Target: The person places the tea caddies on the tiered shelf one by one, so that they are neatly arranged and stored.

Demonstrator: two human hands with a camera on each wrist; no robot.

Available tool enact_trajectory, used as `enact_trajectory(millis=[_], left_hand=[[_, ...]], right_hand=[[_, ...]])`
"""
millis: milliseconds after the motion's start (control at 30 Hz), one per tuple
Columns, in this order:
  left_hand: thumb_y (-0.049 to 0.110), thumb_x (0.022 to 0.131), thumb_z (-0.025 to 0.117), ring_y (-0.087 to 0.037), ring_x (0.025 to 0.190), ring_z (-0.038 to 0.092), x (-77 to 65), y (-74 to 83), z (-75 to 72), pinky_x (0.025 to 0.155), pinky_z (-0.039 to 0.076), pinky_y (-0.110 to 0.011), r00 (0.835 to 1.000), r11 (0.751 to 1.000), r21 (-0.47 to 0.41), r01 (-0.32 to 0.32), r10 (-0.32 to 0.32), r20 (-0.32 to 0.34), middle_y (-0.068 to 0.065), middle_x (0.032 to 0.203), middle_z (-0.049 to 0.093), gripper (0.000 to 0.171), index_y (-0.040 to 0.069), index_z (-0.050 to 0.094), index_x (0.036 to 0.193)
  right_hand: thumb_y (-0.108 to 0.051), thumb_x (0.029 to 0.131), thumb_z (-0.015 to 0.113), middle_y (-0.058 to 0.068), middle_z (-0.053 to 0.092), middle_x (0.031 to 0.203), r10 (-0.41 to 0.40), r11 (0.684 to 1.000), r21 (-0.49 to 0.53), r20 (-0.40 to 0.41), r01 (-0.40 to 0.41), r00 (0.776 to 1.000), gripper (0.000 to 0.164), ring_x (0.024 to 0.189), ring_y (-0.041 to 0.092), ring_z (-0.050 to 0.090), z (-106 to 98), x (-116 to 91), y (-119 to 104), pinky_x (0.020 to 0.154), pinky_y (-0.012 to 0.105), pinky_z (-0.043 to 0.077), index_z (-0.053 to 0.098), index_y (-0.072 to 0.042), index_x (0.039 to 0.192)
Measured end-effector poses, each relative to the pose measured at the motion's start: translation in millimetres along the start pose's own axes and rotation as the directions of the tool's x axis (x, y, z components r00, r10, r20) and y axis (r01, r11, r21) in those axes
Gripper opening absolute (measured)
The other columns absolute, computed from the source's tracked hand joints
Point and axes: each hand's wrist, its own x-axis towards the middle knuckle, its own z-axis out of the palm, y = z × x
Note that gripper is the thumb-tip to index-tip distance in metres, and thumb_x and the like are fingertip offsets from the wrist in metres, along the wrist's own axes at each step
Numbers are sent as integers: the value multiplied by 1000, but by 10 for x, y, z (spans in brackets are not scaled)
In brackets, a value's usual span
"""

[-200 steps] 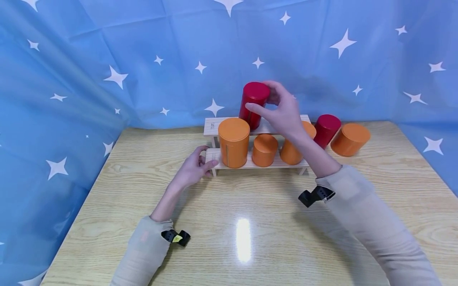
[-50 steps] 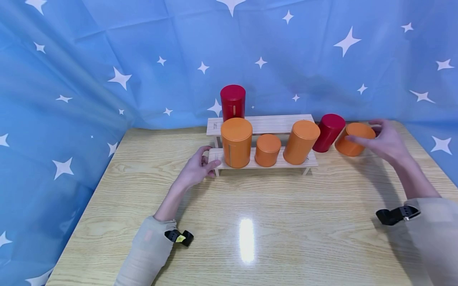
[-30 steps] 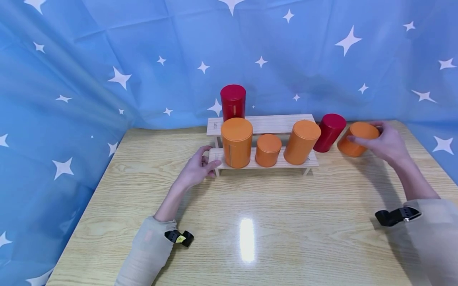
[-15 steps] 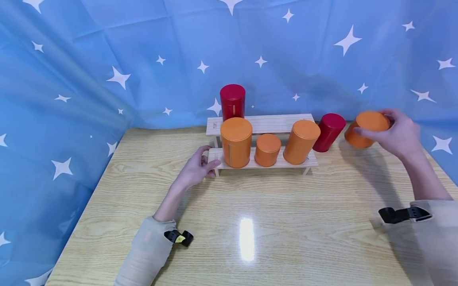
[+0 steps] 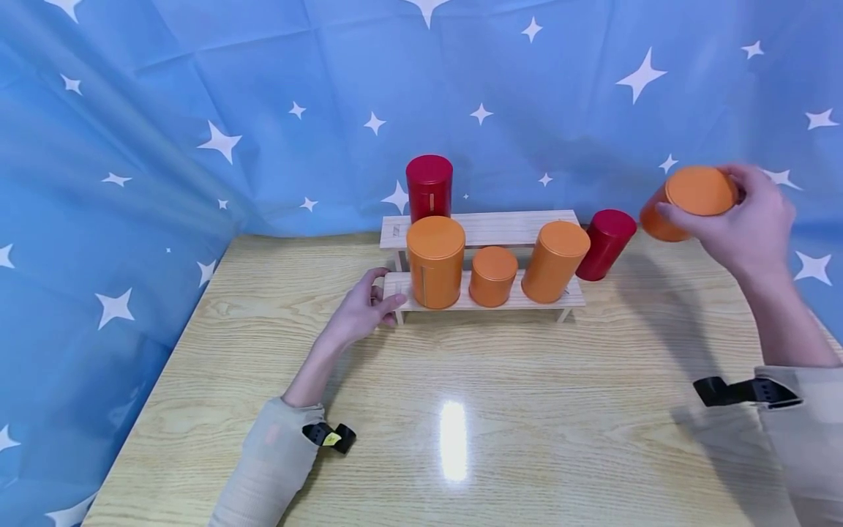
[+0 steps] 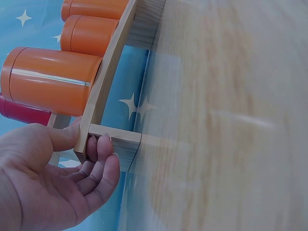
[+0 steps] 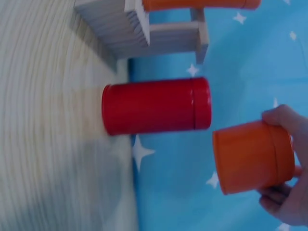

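My right hand grips a short, wide orange canister by its lid end, raised above the table at the far right; in the right wrist view the canister hangs apart from a standing red canister. My left hand holds the left end of a two-step wooden rack, thumb on top and fingers curled beneath the lower step, as the left wrist view shows. On that step stand a large orange canister, a small one and a tall one. Another red canister stands on the upper step's left.
The second red canister stands on the wooden table just right of the rack. Behind everything hangs a blue cloth with white stars.
A red canister that my right hand held earlier now stands on the upper step's left. My right hand has since lifted the short orange canister off the table. The left hand stays at the rack.
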Motion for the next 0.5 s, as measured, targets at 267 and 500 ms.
enact_trajectory(millis=[267,500], left_hand=[[19,100,66,-33,82,69,-8,3,1,75,59,-40,1000,1000,-8,0,0,1,-11,90,49,68,7,28,156],[19,100,66,-34,82,69,-5,-1,-1,78,60,-40,1000,1000,-19,-16,16,9,-11,89,50,69,4,28,156]], right_hand=[[-24,79,85,-12,55,119,-83,989,118,-62,90,995,67,101,-7,37,65,-32,-356,86,17,34,59,-7,137],[-18,73,90,-23,52,106,-198,950,235,-51,205,979,65,97,-1,44,222,-41,-625,79,17,33,63,-3,130]])
